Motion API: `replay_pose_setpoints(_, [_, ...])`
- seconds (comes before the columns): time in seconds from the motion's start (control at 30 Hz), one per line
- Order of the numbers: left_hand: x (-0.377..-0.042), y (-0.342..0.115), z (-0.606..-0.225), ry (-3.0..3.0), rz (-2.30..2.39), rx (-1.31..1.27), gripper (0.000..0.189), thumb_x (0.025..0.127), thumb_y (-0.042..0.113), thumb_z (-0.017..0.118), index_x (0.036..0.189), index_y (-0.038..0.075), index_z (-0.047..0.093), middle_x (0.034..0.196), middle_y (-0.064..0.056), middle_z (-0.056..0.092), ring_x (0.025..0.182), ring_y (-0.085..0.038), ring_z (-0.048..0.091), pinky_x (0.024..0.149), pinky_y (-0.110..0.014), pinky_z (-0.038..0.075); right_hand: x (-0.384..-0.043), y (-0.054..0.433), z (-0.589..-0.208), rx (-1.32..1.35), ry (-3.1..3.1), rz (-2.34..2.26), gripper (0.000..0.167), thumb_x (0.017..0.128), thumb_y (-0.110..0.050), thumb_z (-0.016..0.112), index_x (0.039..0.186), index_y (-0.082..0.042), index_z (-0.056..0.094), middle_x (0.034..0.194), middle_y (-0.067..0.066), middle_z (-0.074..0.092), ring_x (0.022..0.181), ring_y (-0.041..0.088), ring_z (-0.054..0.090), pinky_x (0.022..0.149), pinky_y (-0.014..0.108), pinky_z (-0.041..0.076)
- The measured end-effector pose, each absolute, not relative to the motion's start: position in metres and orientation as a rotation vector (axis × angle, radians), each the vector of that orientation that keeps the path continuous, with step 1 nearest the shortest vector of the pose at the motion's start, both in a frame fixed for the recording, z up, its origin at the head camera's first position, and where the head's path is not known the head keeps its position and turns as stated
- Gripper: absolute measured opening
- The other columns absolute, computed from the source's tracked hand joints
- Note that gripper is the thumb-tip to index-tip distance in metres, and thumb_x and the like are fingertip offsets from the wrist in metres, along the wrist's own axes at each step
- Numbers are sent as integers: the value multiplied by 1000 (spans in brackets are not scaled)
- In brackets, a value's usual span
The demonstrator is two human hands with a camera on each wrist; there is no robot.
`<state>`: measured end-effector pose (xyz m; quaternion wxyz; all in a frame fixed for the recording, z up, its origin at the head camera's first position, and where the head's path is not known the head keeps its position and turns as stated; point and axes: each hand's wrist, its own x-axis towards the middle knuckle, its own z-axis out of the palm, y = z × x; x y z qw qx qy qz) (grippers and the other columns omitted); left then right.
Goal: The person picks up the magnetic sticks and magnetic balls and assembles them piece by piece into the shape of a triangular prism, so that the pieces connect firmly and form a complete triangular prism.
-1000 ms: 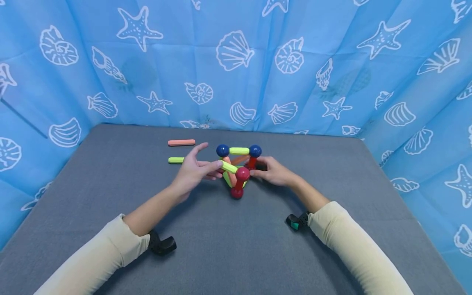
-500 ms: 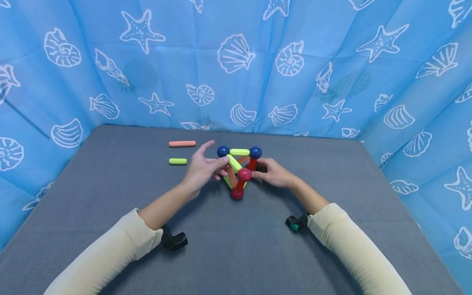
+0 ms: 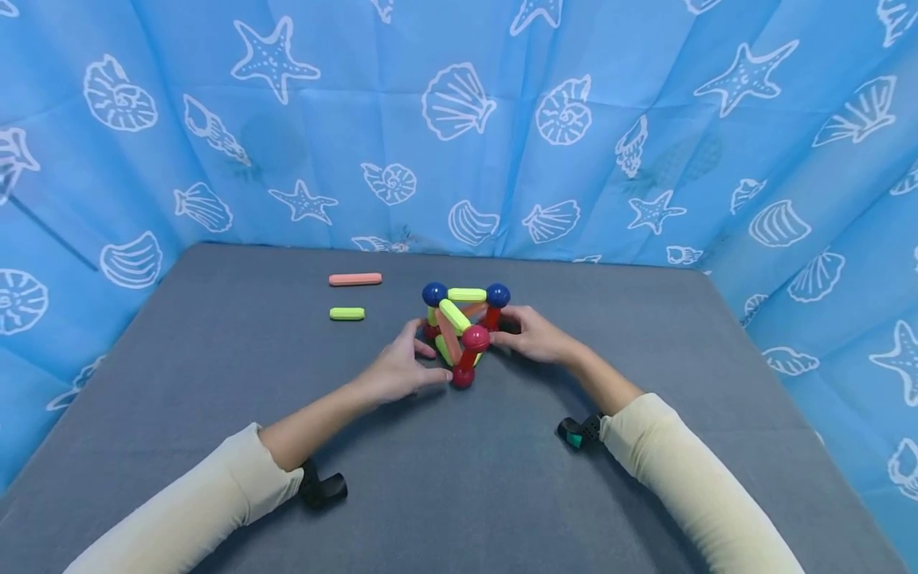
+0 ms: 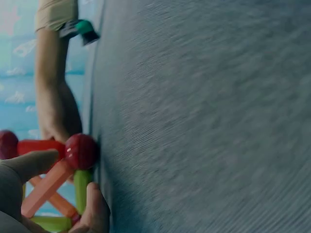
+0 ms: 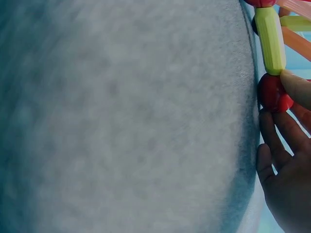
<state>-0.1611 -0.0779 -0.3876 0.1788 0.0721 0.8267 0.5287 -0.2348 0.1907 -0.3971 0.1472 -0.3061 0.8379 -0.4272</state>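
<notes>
A building-toy frame of balls and sticks stands on the table, with blue balls (image 3: 498, 295) at its upper back. One yellow-green stick (image 3: 455, 316) spans from the left blue ball to the upper front red ball (image 3: 476, 338). A red stick (image 3: 468, 359) joins that ball to the lower front red ball (image 3: 463, 376). My left hand (image 3: 402, 365) is at the frame's lower left, its thumb at the lower front ball and its fingers spread along the side. At the right, my right hand (image 3: 534, 335) pinches a lower red ball (image 5: 273, 92) between thumb and fingers.
An orange stick (image 3: 355, 279) and a short yellow-green stick (image 3: 347, 314) lie loose on the grey table (image 3: 445, 494), left of the frame. A blue shell-patterned curtain (image 3: 402, 119) hangs behind the table and along its sides.
My left hand swung the yellow-green stick's end to the left blue ball and let go of it. Then it moved down to the frame's base. My right hand has stayed in place.
</notes>
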Motion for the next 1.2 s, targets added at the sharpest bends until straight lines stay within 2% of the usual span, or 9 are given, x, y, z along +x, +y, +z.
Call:
replay_pose_setpoints(0.07, [-160,-75,-390,2344,1500,216,96,83,25,82,155,12,20,132,-12,54,94,-21,65,74,-34,55,-234,190,-395,-883,2431,-1210,35,96,-9,64,130,2,60,123,16,65,116,30,58,104,53,42])
replay_pose_setpoints(0.2, [-163,-71,-392,2381,1543,242,105,78,26,86,156,13,17,137,-14,48,98,-23,64,77,-37,56,-232,187,-391,-870,2480,-1155,36,94,-11,69,127,1,62,119,13,68,115,29,60,103,53,42])
replay_pose_setpoints(0.37, [-170,-67,-393,2470,1498,316,106,79,22,85,157,12,15,140,-14,48,97,-23,62,76,-35,56,-230,186,-389,-852,2524,-1102,38,90,-16,74,124,-1,64,114,9,71,112,27,63,100,51,46])
replay_pose_setpoints(0.47, [-175,-68,-394,2531,1449,392,96,84,17,81,157,9,19,142,-14,50,97,-23,63,82,-36,55,-229,186,-388,-844,2523,-1101,40,89,-17,75,124,0,63,114,10,71,110,26,65,97,48,49])
replay_pose_setpoints(0.57, [-180,-71,-395,2559,1429,496,82,87,11,77,154,5,29,142,-15,53,105,-27,65,92,-40,54,-227,186,-385,-832,2526,-1089,42,89,-17,75,125,1,63,114,11,71,107,26,66,94,46,51])
replay_pose_setpoints(0.7, [-186,-75,-397,2574,1412,583,58,90,8,74,142,2,49,132,-15,62,112,-28,65,98,-44,50,-223,185,-381,-812,2544,-1048,42,88,-20,75,124,-1,63,112,10,71,104,24,67,91,44,53])
replay_pose_setpoints(0.83, [-189,-76,-397,2596,1362,594,45,92,10,72,133,3,57,125,-14,66,111,-26,64,100,-45,49,-221,184,-381,-789,2567,-1024,37,88,-24,76,118,-4,65,107,8,72,99,21,68,87,41,54])
replay_pose_setpoints(0.97, [-190,-76,-396,2614,1299,581,39,93,11,70,129,1,58,121,-15,67,106,-24,64,98,-44,50,-221,182,-382,-784,2590,-1009,33,88,-25,76,113,-5,67,101,6,73,90,18,68,82,37,55])
replay_pose_setpoints(1.2, [-189,-77,-394,2650,1217,528,29,95,14,68,117,-4,61,100,-14,67,83,-21,60,79,-35,53,-220,182,-383,-811,2614,-1004,32,88,-25,77,111,-5,68,100,6,73,90,17,69,80,36,56])
